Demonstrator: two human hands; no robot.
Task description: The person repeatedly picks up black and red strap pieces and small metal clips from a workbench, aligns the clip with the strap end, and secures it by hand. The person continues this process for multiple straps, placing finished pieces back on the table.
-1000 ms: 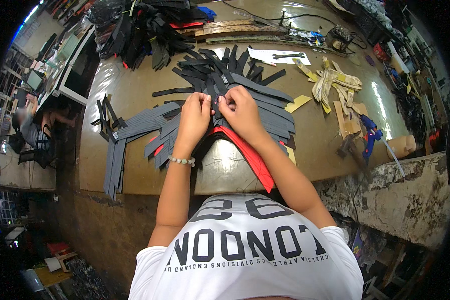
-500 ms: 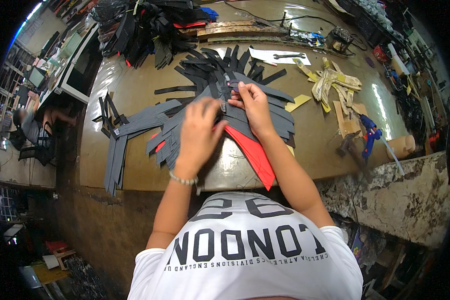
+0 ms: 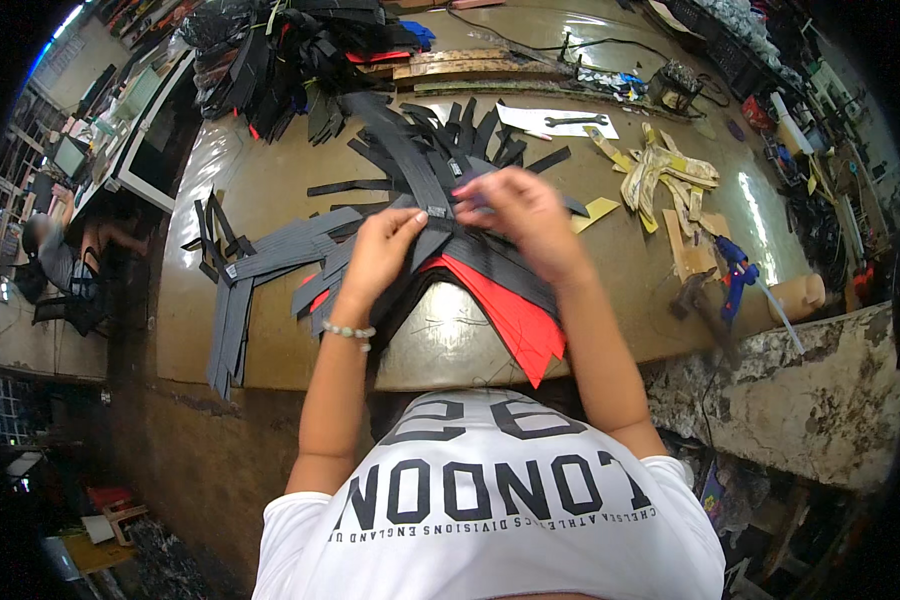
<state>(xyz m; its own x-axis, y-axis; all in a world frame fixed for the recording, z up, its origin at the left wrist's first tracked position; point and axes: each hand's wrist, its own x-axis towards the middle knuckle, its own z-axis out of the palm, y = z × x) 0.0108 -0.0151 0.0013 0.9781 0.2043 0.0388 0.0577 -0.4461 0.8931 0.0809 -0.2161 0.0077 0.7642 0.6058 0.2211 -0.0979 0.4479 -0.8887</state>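
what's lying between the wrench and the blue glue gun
In the head view, a cream-and-yellow heap, perhaps gloves, then a flat brown piece lie between the wrench and the blue glue gun.

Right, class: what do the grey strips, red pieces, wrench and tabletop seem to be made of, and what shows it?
Grey strips: probably matte fabric; they lie in thin layers without glare.
Red pieces: matte, perhaps cloth or thin foam; flat, evenly coloured.
Wrench: most likely dull, dark metal, judging by its tool shape.
Tabletop: glossy, with bright glare; coated wood, plastic or metal, unclear which.
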